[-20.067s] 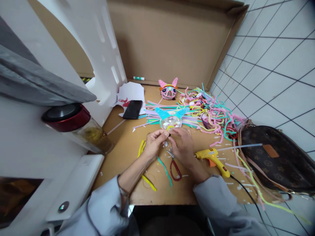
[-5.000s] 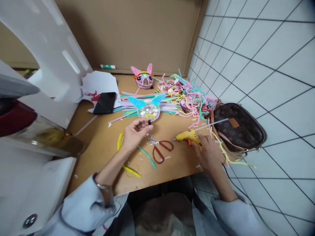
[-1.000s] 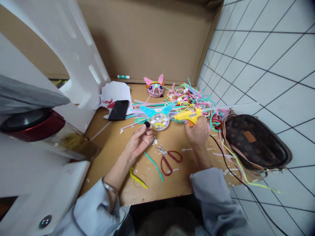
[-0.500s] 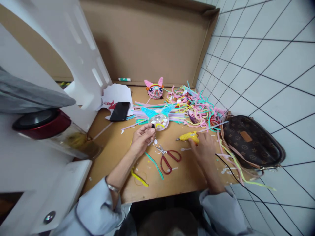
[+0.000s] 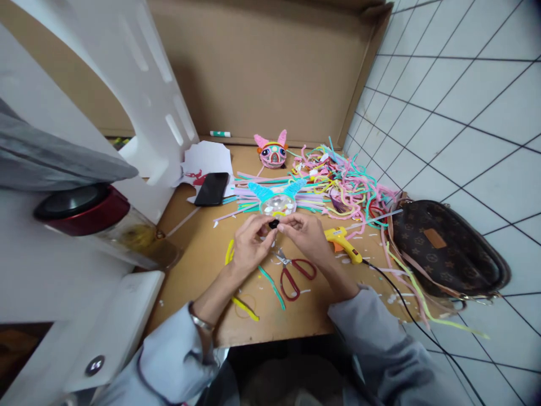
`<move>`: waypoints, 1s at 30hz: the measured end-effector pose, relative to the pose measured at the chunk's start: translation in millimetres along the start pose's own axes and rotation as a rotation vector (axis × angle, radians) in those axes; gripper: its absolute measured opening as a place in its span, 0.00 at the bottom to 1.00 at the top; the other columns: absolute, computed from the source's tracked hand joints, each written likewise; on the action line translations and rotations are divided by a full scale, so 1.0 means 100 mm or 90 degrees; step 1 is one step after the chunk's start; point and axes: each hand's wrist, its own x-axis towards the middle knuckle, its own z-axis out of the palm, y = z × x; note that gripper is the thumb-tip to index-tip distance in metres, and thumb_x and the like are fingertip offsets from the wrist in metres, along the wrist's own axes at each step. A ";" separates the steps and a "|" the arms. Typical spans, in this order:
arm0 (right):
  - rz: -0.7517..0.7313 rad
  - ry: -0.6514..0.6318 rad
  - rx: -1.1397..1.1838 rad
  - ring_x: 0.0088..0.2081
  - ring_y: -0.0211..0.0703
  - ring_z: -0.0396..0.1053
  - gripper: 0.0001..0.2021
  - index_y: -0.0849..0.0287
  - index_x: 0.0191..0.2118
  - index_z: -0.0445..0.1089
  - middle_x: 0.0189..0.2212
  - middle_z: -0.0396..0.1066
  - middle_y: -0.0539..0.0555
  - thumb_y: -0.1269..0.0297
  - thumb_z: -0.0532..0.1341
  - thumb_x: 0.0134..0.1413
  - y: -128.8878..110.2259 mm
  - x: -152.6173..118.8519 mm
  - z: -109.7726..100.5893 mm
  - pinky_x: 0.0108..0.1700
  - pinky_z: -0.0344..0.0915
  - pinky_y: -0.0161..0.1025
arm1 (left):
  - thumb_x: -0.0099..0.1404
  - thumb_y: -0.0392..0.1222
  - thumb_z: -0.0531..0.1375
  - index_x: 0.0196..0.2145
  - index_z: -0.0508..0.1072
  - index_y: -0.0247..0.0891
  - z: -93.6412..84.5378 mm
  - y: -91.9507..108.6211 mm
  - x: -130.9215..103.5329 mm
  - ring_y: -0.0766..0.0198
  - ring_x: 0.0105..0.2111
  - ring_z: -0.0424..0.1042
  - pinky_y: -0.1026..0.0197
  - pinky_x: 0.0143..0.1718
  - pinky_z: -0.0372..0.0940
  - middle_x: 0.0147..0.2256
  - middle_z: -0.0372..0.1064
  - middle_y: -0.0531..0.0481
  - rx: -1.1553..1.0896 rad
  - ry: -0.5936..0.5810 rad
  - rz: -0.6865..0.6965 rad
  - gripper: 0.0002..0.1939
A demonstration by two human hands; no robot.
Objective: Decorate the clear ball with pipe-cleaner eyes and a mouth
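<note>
A small black piece is pinched between the fingertips of my left hand and my right hand. Just beyond the fingers lies a clear round form with blue ears and a yellow curve at its lower edge, partly hidden by my hands. The yellow glue gun rests on the table to the right of my right hand. Red-handled scissors lie open below my hands, beside a teal strip and a yellow strip.
Behind stand a finished pink-eared head and a pile of fuzzy stems. A phone lies on white paper at the left. A glass bottle leans in from the left, and a brown bag sits at the right.
My right hand has let go of the glue gun and moved left to the black piece, which my left hand was holding alone. The view has shifted slightly.
</note>
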 end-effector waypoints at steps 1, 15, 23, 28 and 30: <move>0.004 -0.001 -0.004 0.28 0.40 0.71 0.07 0.60 0.30 0.74 0.25 0.76 0.51 0.62 0.65 0.44 0.01 0.02 0.01 0.32 0.66 0.35 | 0.58 0.39 0.66 0.38 0.77 0.39 0.00 -0.02 0.00 0.67 0.26 0.64 0.63 0.32 0.65 0.32 0.72 0.49 0.037 -0.004 0.048 0.09; 0.046 0.080 0.110 0.20 0.32 0.55 0.10 0.59 0.21 0.69 0.16 0.62 0.46 0.57 0.63 0.35 0.13 0.41 -0.34 0.25 0.52 0.34 | 0.63 0.44 0.62 0.42 0.74 0.38 -0.03 -0.07 0.09 0.65 0.32 0.69 0.61 0.33 0.67 0.37 0.70 0.48 0.214 0.095 0.125 0.11; 0.083 0.095 0.158 0.21 0.32 0.53 0.11 0.59 0.21 0.71 0.16 0.62 0.46 0.57 0.66 0.30 0.28 0.52 -0.43 0.25 0.50 0.34 | 0.62 0.41 0.59 0.39 0.72 0.40 0.19 0.10 0.38 0.53 0.48 0.67 0.47 0.52 0.60 0.45 0.73 0.45 0.360 0.067 0.197 0.08; 0.100 0.075 0.175 0.22 0.32 0.54 0.11 0.59 0.20 0.69 0.17 0.63 0.46 0.57 0.66 0.29 0.38 0.51 -0.38 0.26 0.51 0.35 | 0.61 0.41 0.59 0.43 0.72 0.41 0.33 -0.02 0.37 0.49 0.50 0.63 0.46 0.52 0.57 0.50 0.72 0.45 0.427 -0.003 0.163 0.11; 0.096 0.058 0.176 0.23 0.32 0.54 0.12 0.59 0.19 0.69 0.18 0.63 0.46 0.56 0.66 0.30 0.40 0.52 -0.38 0.27 0.51 0.35 | 0.61 0.41 0.58 0.44 0.72 0.41 0.34 -0.07 0.36 0.49 0.49 0.64 0.46 0.52 0.57 0.50 0.72 0.44 0.438 -0.029 0.153 0.12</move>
